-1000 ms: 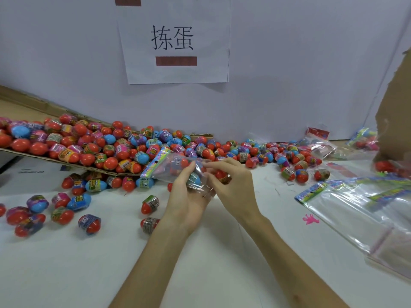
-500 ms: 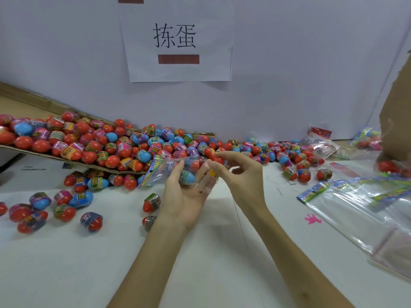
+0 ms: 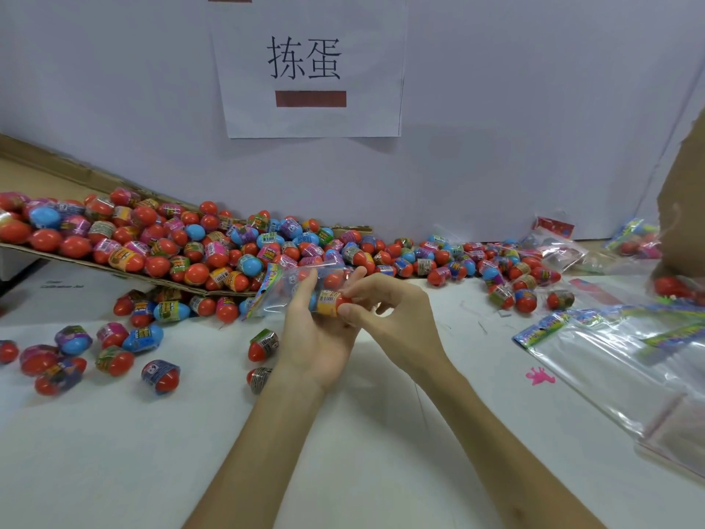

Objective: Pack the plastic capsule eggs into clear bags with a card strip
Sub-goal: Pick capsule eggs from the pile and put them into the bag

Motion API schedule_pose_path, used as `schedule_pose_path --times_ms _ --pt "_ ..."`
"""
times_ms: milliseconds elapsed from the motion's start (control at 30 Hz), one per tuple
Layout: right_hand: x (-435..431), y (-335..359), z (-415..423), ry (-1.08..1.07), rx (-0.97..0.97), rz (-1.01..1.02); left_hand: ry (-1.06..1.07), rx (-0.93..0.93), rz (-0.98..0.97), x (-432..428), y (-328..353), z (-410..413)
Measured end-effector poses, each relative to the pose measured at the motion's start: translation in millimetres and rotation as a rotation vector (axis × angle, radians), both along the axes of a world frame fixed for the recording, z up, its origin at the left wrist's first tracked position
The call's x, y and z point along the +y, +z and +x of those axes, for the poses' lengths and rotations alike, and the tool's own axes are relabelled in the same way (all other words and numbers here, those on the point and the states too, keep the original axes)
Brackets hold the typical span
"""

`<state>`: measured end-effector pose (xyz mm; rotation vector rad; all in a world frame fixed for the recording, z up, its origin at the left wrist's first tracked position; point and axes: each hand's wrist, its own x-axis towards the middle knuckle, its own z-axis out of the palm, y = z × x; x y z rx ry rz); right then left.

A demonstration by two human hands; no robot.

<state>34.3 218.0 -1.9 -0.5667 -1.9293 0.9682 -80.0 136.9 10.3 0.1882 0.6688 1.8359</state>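
My left hand [image 3: 320, 341] holds a clear bag [image 3: 284, 290] with a colourful card strip at its far left end; several capsule eggs show inside it. At the bag's open right end, my right hand [image 3: 396, 318] pinches a red-tipped egg with a yellow wrapper [image 3: 331, 302] between thumb and forefinger. A big heap of red, blue and pink capsule eggs [image 3: 183, 246] lies on a tilted cardboard sheet behind the hands. Loose eggs [image 3: 263, 343] lie on the white table just left of my left wrist.
A stack of empty clear bags with card strips [image 3: 618, 349] lies at the right. More eggs [image 3: 511, 276] spread along the wall. Filled bags [image 3: 633, 238] and a brown cardboard box [image 3: 686, 208] stand at the far right. A paper sign [image 3: 309, 66] hangs on the wall.
My right hand has brought an egg with a yellow wrapper to the bag's mouth. The bag has stayed in my left hand, shifted slightly.
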Motion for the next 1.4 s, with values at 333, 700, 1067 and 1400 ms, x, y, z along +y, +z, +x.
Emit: schedule_pose_path --times_ms 333,700,1067,1400 --pt "-9.1 -0.7 -9.0 0.092 -0.139 0.041 0.019 0.063 0.007 9.7 -8.8 2.5" --pt "-13.9 5.3 -9.6 -0.077 0.002 0.187 0.058 0.022 0.009 8.7 -5.2 1.0" --pt "-10.0 8.4 -10.3 -0.002 0.03 -0.118 0.074 0.069 0.031 6.4 -2.7 2.2" --pt "-21.8 12.1 -15.7 0.14 -0.02 -0.508 0.076 0.384 -0.101 11.7 -5.3 20.6"
